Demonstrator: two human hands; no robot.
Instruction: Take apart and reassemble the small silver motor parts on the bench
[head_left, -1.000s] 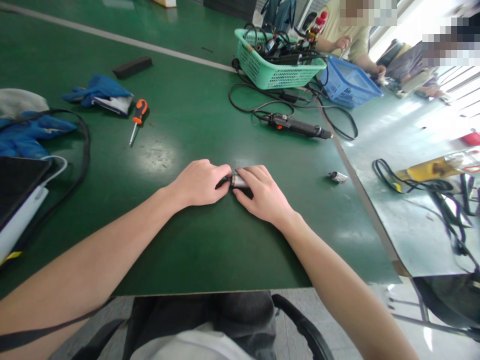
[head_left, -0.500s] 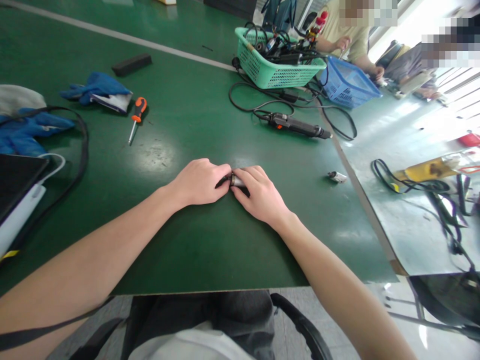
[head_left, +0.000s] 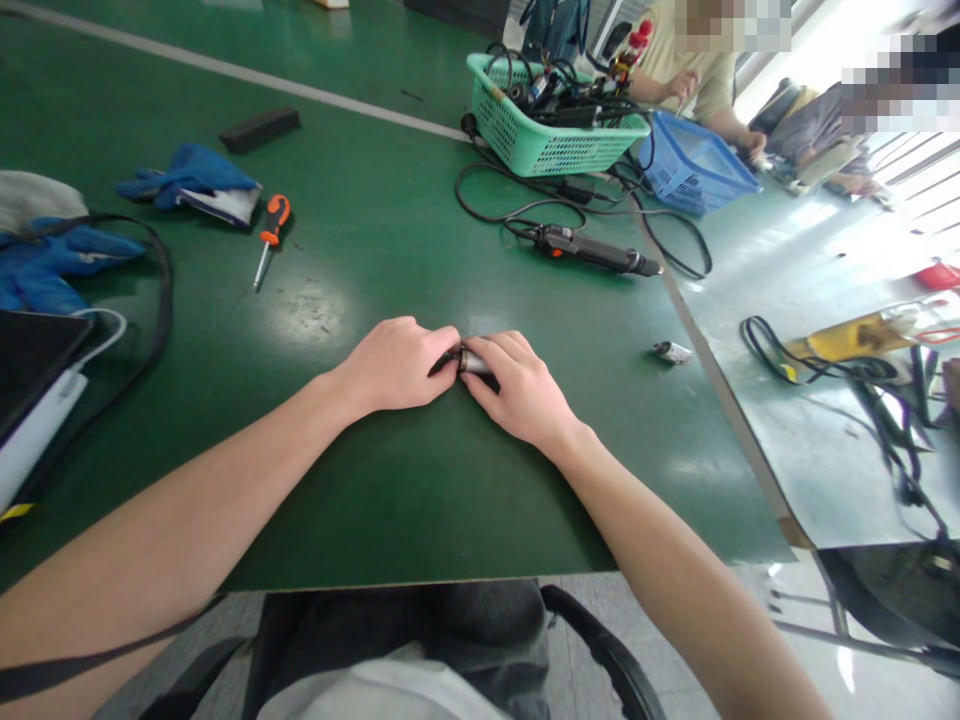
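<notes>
Over the green tabletop, my left hand (head_left: 403, 362) and my right hand (head_left: 517, 385) meet, fingertips nearly touching. Between them lies a small silvery cylindrical metal part (head_left: 472, 362), mostly covered by fingers. The fingers and thumb of my right hand are closed around its silver body. My left hand pinches the dark end on the left side; what exactly that end is stays hidden. A similar small metal piece (head_left: 673, 352) lies by itself to the right of my hands. Beyond my hands rests a black electric screwdriver (head_left: 592, 250) with its cord.
An orange-handled screwdriver (head_left: 274, 222), a blue glove (head_left: 191, 183) and a black block (head_left: 260, 130) lie at left. A green basket (head_left: 562, 150) of cabled parts stands at the back beside a blue basket (head_left: 694, 170). A bottle of yellow liquid (head_left: 840, 335) lies right. Other people sit beyond.
The view has shifted very slightly. Both hands keep the same grip on the cylindrical part, with a little more of its silver side showing between the fingers.
</notes>
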